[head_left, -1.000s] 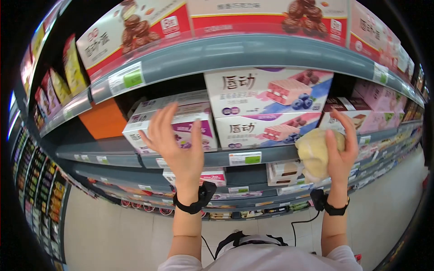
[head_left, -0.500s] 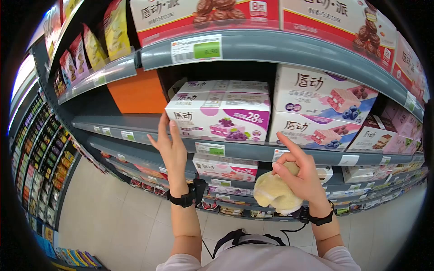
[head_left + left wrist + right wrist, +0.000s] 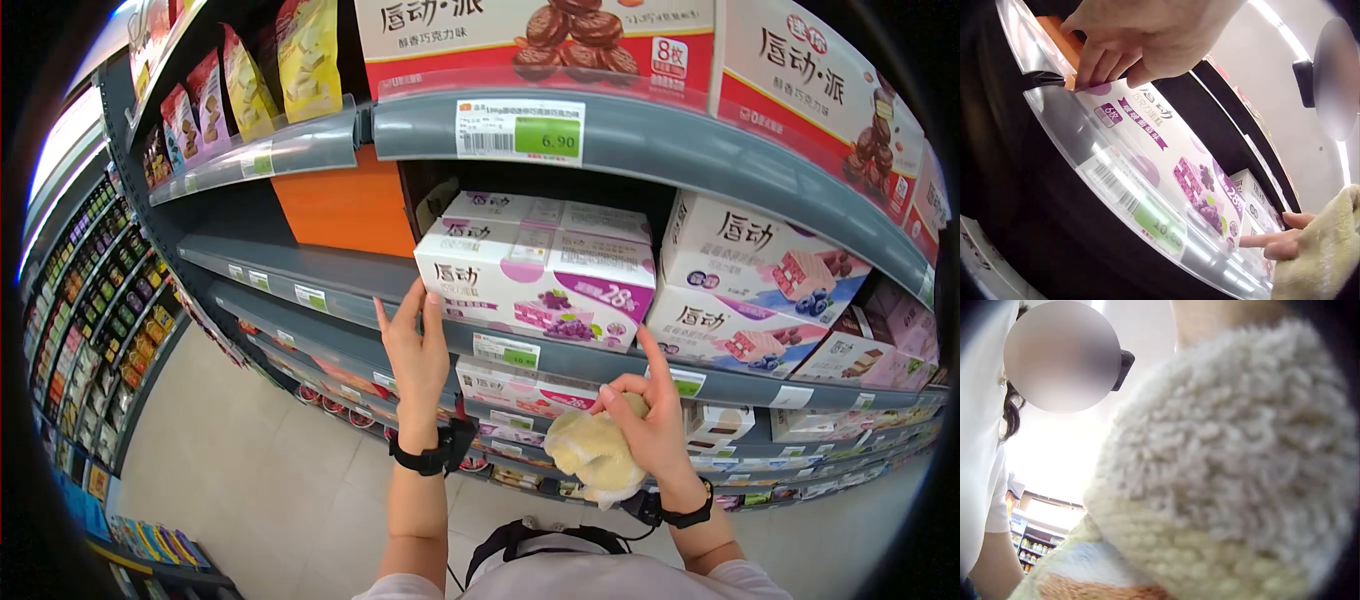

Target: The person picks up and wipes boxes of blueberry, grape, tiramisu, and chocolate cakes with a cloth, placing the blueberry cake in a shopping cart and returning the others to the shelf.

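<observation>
A white and purple snack box [image 3: 535, 300] with grapes on its front sits at the front of a shelf, another like box behind it. My left hand [image 3: 415, 345] touches this front box at its left end, fingers fairly straight; in the left wrist view the fingertips [image 3: 1100, 72] lie against that end. My right hand [image 3: 650, 425] grips a pale yellow terry cloth [image 3: 595, 455] under its palm. Its extended index finger [image 3: 655, 360] reaches the box's lower right corner. In the right wrist view the cloth [image 3: 1222, 437] fills most of the picture.
Blueberry snack boxes [image 3: 750, 275] are stacked to the right. An orange panel [image 3: 345, 208] stands left of the grape boxes. The upper shelf edge [image 3: 640, 150] carries a price tag and overhangs them. Lower shelves hold more boxes [image 3: 520, 385].
The head view has swung left and closer to the grape box. My left hand has come to the box's left end, and my right hand, still holding the cloth, has come to its right corner.
</observation>
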A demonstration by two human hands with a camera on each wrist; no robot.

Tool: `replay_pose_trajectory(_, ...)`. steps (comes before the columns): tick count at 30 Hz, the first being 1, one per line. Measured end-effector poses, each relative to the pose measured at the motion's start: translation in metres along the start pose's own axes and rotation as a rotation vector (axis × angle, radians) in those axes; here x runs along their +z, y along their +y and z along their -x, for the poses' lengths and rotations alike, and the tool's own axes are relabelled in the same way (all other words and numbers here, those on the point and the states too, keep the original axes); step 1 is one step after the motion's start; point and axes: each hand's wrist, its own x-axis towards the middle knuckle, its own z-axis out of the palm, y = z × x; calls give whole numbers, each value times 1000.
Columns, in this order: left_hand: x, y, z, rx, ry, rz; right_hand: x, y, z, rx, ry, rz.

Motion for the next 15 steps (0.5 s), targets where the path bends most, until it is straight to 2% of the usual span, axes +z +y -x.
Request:
replay_pose_trajectory(2,-2,-1,3,13,2,8,4,2,0,-22,18,-43)
replay_pose_trajectory(4,-4,-2,5,-75,154,274,5,-4,3,-118,24,-8)
replay_pose_trajectory(5,-12,7,1,32,186,212,4,-5,4,-189,20,9)
replay_pose_trajectory(6,-19,7,-3,106,164,206,5,-13,0,-198,41,13)
replay_pose_trajectory(8,-28,12,-12,89,126,280,10,-31,2,-148,72,-153)
replay_pose_trajectory(10,-33,14,-20,66,76,348,13,-40,0,-128,84,-125)
replay_pose_trajectory(12,-36,16,-39,74,42,422,23,-46,-6,-203,152,-154)
replay_pose_trajectory(15,-43,18,-61,183,-91,439,37,-55,-17,-256,270,-106)
